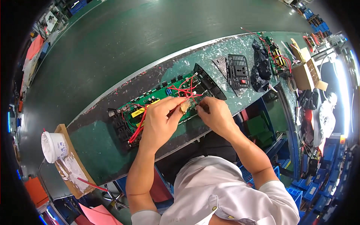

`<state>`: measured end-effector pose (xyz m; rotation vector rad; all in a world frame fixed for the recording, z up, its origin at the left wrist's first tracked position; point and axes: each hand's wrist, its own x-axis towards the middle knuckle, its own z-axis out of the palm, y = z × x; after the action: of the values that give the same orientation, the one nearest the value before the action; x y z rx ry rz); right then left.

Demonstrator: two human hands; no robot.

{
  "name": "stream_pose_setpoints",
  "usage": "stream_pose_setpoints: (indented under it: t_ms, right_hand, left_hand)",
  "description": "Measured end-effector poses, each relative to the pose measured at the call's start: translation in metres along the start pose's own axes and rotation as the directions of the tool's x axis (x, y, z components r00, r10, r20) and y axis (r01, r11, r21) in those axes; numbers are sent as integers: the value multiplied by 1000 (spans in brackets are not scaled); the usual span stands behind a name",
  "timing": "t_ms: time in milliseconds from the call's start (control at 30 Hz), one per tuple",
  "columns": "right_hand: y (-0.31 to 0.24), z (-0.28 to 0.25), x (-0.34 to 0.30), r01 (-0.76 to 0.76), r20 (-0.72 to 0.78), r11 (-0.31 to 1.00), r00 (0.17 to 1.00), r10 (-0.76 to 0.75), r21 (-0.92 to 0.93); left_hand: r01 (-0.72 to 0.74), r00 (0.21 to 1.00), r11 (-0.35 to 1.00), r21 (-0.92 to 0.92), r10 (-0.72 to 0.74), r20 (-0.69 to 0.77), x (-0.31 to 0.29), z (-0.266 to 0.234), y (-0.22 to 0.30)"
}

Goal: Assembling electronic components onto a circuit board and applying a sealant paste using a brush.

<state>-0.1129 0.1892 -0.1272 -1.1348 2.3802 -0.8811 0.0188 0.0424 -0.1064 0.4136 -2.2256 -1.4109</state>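
A long green circuit board (162, 92) lies on the bench, with black end panels, yellow-wrapped parts and several red wires (183, 90). My left hand (162, 117) is closed over its near edge, its fingertips among the red wires. A small tan piece (185, 106) shows at those fingertips; whether it is held or wrapped on the thumb I cannot tell. Close by on the right, my right hand (216, 115) has its thumb and forefinger pinched at the board beside the black end panel (210, 84). What lies between those fingertips is hidden.
Right of the board lie a black socket panel (239, 71) with a red switch, a black plastic bag (261, 67) and another wired board (275, 56). A cardboard box (305, 75) stands beyond. At left, a white tub (54, 147) sits by a paste-smeared cardboard tray (75, 174).
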Motion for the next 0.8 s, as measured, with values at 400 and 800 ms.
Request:
stream_pose_setpoints:
  t_ms: [400,800]
  right_hand:
    - [-8,-31,5,49,76,997,996,-44,-68]
    - [-15,-30,9,-117,233,681,969,-80,722]
  left_hand:
    - [-77,994,993,87,70,87,-4,-9,12]
    - [-331,792,784,526,534,-297,-9,-1,23]
